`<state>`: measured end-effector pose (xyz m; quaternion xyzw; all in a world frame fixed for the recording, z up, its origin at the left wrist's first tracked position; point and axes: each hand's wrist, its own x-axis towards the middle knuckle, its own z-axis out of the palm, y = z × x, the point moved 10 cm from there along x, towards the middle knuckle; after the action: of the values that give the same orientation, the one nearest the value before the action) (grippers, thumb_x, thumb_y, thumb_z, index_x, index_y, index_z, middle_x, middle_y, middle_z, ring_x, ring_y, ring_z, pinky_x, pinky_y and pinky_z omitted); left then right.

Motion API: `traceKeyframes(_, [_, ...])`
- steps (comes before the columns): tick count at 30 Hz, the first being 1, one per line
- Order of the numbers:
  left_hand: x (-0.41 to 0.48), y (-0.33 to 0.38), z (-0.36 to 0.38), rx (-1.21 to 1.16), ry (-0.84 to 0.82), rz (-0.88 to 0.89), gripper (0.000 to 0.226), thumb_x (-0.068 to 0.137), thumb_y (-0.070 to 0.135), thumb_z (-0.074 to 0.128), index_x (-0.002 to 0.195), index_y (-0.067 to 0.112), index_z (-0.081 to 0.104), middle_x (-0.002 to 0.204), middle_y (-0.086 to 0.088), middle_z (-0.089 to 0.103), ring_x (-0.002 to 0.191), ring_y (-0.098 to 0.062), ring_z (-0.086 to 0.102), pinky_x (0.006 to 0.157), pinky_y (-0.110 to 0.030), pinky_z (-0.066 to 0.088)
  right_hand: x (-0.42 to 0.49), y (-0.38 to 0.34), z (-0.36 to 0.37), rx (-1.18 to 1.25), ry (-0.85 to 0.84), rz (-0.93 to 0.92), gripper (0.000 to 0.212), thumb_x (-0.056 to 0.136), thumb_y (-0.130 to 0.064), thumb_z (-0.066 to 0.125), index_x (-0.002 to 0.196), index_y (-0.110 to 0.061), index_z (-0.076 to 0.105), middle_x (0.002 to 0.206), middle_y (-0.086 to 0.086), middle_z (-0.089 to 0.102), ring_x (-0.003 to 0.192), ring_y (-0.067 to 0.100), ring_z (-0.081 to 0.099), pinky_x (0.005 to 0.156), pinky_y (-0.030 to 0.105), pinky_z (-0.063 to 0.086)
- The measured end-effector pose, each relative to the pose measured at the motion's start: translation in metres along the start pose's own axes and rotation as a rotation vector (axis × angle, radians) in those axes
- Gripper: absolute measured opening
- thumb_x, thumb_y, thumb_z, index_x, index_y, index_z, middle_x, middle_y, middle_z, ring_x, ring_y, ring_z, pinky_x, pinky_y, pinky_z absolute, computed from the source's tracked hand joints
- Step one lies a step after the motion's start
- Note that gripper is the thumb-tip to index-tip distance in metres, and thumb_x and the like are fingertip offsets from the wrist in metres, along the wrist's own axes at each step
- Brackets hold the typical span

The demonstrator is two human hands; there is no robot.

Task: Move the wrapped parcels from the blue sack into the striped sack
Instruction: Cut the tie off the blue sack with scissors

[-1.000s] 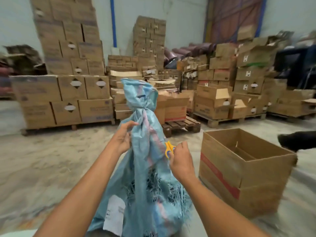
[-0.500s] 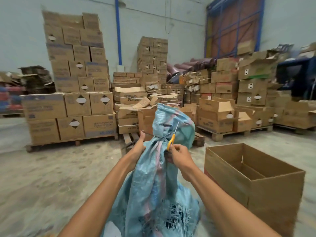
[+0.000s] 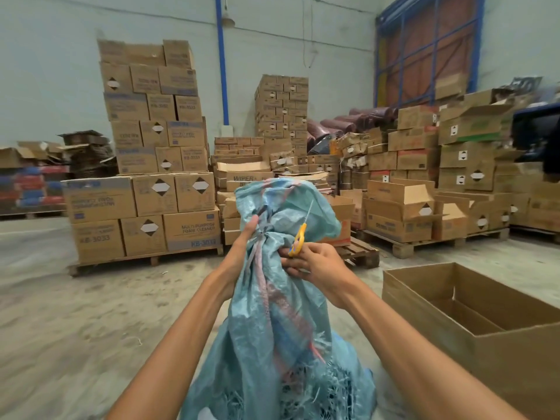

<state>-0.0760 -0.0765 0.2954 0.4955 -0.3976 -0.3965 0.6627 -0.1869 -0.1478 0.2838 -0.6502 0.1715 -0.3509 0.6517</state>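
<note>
Both bare forearms are reaching forward and converging in front of the person. The left hand (image 3: 239, 253) is clasping the gathered neck of the blue sack (image 3: 272, 313) from the left, with the thumb pointing upward along the fabric and the other fingers lying hidden behind it. The right hand (image 3: 316, 266) is working just right of the left one, at the same height, with its wrist bending slightly inward. Its fingers are curling round the yellow handles of the scissors (image 3: 298, 237), whose blades are pointing upward above the knuckles. Its fingertips are touching the sack.
</note>
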Motion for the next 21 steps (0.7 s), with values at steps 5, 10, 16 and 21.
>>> traceKeyframes(5, [-0.003,0.005,-0.022,0.046,0.041,-0.078,0.066,0.087,0.065,0.058,0.121,0.01,0.07,0.119,-0.02,0.069,0.109,-0.036,0.066,0.099,-0.051,0.051,0.003,-0.004,0.015,-0.034,-0.059,-0.03,0.029,0.104,-0.022,0.052,0.114,0.0,0.067,0.111,0.012,0.075,0.097,0.021,0.074,0.08,0.026,0.056])
traceKeyframes(10, [0.004,0.017,-0.044,0.047,0.104,-0.051,0.048,0.089,0.053,0.062,0.108,0.011,0.075,0.098,-0.015,0.075,0.082,-0.028,0.072,0.08,-0.04,0.056,-0.004,-0.01,0.029,-0.086,-0.163,-0.044,0.02,0.102,-0.016,0.055,0.109,-0.006,0.07,0.109,0.007,0.076,0.102,0.02,0.073,0.09,0.034,0.053])
traceKeyframes(16, [0.011,0.007,-0.052,-0.052,0.197,-0.101,0.042,0.094,0.044,0.054,0.102,0.008,0.073,0.087,-0.014,0.073,0.07,-0.029,0.069,0.07,-0.037,0.055,-0.013,-0.015,0.027,-0.158,-0.209,-0.01,0.026,0.097,-0.02,0.063,0.105,0.002,0.074,0.104,0.005,0.076,0.094,0.017,0.074,0.093,0.035,0.054])
traceKeyframes(21, [0.006,0.003,-0.056,-0.083,0.29,-0.094,0.043,0.094,0.046,0.055,0.109,0.01,0.074,0.106,-0.015,0.074,0.091,-0.031,0.071,0.085,-0.044,0.057,-0.016,-0.013,0.017,-0.334,-0.194,-0.005,0.037,0.08,-0.036,0.081,0.09,-0.001,0.079,0.063,-0.005,0.053,0.064,0.01,0.04,0.065,0.025,0.036])
